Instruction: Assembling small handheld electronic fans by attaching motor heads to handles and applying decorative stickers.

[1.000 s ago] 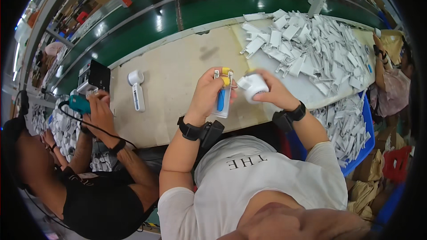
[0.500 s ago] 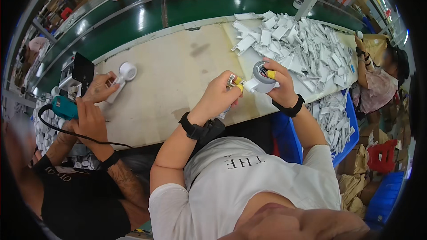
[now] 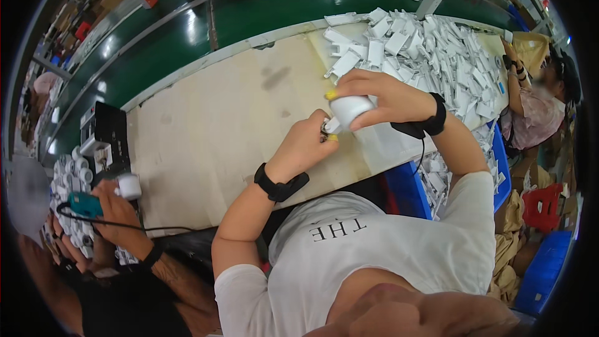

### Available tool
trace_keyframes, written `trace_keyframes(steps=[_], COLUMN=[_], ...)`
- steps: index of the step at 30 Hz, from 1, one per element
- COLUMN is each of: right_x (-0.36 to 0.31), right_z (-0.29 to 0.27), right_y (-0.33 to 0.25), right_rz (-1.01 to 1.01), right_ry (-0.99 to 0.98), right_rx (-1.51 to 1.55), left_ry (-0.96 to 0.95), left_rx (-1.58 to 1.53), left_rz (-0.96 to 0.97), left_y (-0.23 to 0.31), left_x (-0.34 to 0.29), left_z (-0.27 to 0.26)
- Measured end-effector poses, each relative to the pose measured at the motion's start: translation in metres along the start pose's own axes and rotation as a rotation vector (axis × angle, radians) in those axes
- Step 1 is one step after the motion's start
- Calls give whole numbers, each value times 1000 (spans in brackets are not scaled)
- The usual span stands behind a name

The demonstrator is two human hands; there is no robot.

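My right hand (image 3: 399, 101) is wrapped over a white rounded housing (image 3: 349, 112) with a short neck, its smooth closed side facing up. Beside it, my left hand (image 3: 301, 140) is closed on a small shiny metal-looking part (image 3: 324, 128), right against the neck; most of that part is hidden by the fingers. Yellow covers show on fingertips of both hands. Both hands are above the pale worktable (image 3: 218, 118), close to its front edge.
White plastic pieces (image 3: 430, 62) are heaped at the table's right, with more in a blue bin (image 3: 502, 175) below. At left, a co-worker's hand (image 3: 118, 215) is by a teal power tool (image 3: 84, 205) and a white round part (image 3: 130, 186). A green conveyor (image 3: 268, 12) runs behind.
My right hand has turned the housing over, from its open ring side showing to its closed side. The co-worker's hand and white part have moved nearer the table's left edge.
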State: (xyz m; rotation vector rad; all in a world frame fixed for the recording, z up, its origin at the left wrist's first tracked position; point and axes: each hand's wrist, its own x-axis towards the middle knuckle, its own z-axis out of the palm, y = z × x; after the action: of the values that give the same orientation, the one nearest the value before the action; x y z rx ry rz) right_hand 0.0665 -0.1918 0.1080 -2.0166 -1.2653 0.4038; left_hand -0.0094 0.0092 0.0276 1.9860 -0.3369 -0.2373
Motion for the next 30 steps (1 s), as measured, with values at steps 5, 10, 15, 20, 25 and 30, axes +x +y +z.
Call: trace_keyframes(steps=[5,10,15,20,25,30], right_x=[22,21,24,0,-21,-10], right_z=[13,43,30,-33,-39,-39], right_y=[28,49,64,132,163,142], right_rz=[66,90,180,195,181,234], right_ry=[-17,16,147,328,11,305], right_rx=[-16,227,325,-854,-841,-574], left_ry=[2,-76,-15,235,258,438], left_rx=[78,-252,-597,-979,-1103,-1189], left_rz=[-106,-224,-227,12,3,66], left_y=[-11,-24,-35,-52,-55,-53], left_x=[0,-6,-7,14,28,33], left_z=[-8,-12,-12,-27,-30,-21])
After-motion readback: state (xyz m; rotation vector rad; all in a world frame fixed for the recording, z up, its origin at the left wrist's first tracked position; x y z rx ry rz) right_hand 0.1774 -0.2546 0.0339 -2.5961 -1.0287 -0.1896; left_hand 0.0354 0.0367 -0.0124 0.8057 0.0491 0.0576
